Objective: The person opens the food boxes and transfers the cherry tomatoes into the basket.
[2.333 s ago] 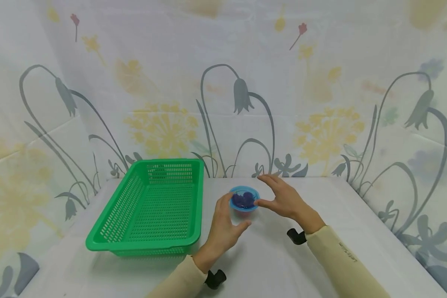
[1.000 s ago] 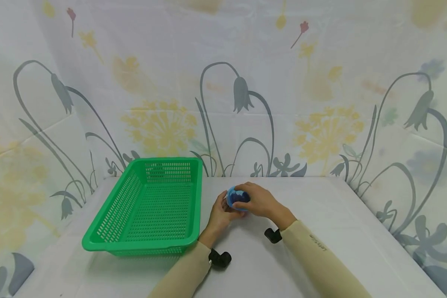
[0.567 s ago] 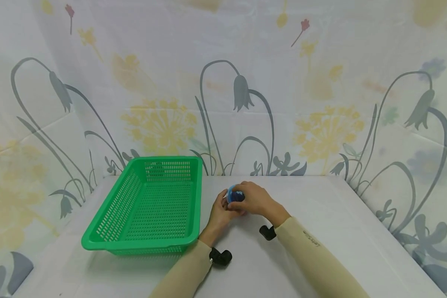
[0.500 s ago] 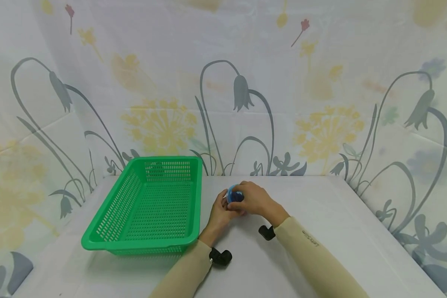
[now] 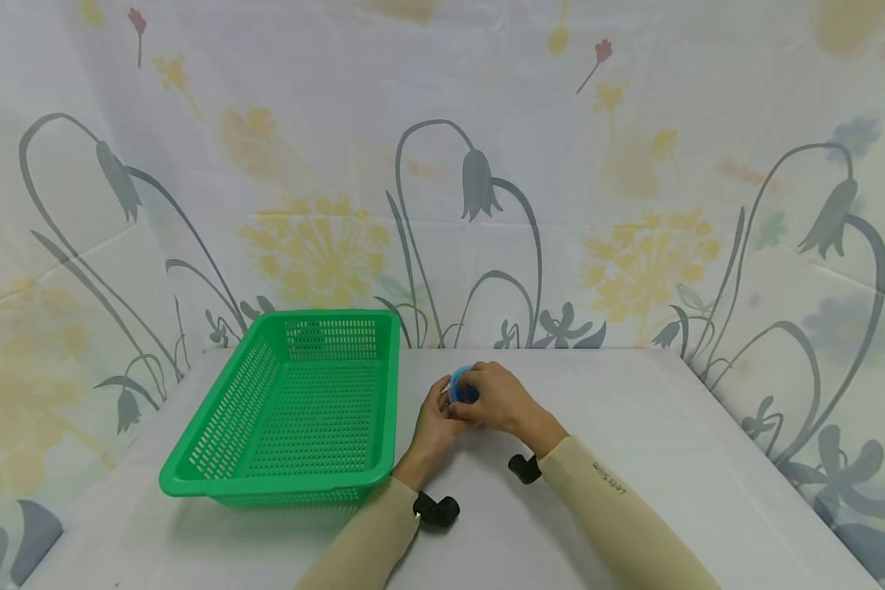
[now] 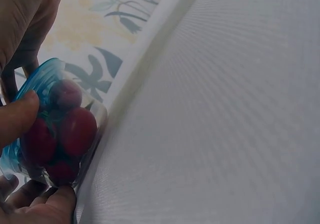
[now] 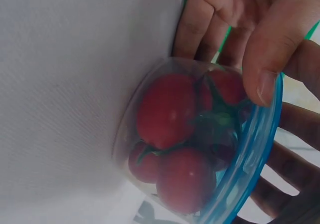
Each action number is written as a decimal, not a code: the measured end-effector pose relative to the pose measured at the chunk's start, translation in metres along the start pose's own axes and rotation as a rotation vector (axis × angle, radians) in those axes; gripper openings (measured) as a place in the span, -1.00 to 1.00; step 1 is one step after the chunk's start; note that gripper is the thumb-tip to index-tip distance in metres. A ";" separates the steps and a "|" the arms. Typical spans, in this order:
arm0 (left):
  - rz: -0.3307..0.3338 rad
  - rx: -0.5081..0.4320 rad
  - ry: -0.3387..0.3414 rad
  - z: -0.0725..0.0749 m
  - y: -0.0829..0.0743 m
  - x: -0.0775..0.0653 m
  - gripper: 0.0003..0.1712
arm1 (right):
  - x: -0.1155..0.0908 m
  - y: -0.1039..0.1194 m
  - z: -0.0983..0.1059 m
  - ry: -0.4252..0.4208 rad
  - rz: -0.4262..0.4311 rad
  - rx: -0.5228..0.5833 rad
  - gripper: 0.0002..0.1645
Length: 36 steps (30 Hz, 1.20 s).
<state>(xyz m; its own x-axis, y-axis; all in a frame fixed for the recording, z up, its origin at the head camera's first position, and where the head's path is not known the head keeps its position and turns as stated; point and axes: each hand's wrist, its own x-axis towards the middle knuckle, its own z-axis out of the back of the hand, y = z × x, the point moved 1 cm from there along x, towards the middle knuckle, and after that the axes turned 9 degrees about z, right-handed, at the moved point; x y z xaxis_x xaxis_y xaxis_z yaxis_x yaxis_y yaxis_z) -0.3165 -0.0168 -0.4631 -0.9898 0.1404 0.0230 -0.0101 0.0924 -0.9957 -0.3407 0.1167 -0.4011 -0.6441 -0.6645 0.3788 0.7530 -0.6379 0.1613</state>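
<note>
A small clear plastic tub (image 7: 150, 179) with a blue-rimmed lid (image 5: 457, 383) stands on the white table, its base appearing to touch the cloth. Red tomatoes (image 7: 167, 111) with green stems show through its wall, also in the left wrist view. My left hand (image 5: 433, 426) grips the tub from the left and near side. From the right, my right hand (image 5: 500, 400) holds the lid by its edge, fingers on the far side and thumb on the near side. The right hand covers part of the lid in the head view.
A green perforated basket (image 5: 391, 426) stands to the left, close to my left forearm. Black wrist mounts (image 5: 437, 510) sit under both wrists. A flower-printed curtain (image 5: 442, 262) rises behind the white table (image 5: 634, 410).
Both hands have closed in on the tub, left on its side and right over its lid. In the last half second the right hand has shifted slightly left.
</note>
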 end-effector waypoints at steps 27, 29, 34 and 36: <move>0.021 0.161 -0.025 -0.012 -0.006 0.009 -0.18 | -0.030 -0.030 0.014 -0.132 0.023 0.362 -0.72; 0.025 0.180 -0.019 -0.013 -0.007 0.009 -0.20 | -0.033 -0.031 0.015 -0.123 0.024 0.356 -0.69; 0.011 0.225 -0.006 -0.015 -0.008 0.011 -0.24 | -0.040 -0.032 0.015 -0.123 0.016 0.366 -0.64; 0.000 0.228 -0.002 -0.015 -0.008 0.012 -0.23 | -0.041 -0.033 0.015 -0.135 0.014 0.371 -0.65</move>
<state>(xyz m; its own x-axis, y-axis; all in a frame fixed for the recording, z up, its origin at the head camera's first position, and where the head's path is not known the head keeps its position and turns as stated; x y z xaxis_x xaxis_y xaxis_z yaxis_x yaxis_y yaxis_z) -0.3259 -0.0010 -0.4536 -0.9901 0.1381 0.0230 -0.0416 -0.1332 -0.9902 -0.3368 0.1708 -0.4087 -0.6290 -0.5989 0.4957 0.7747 -0.4289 0.4647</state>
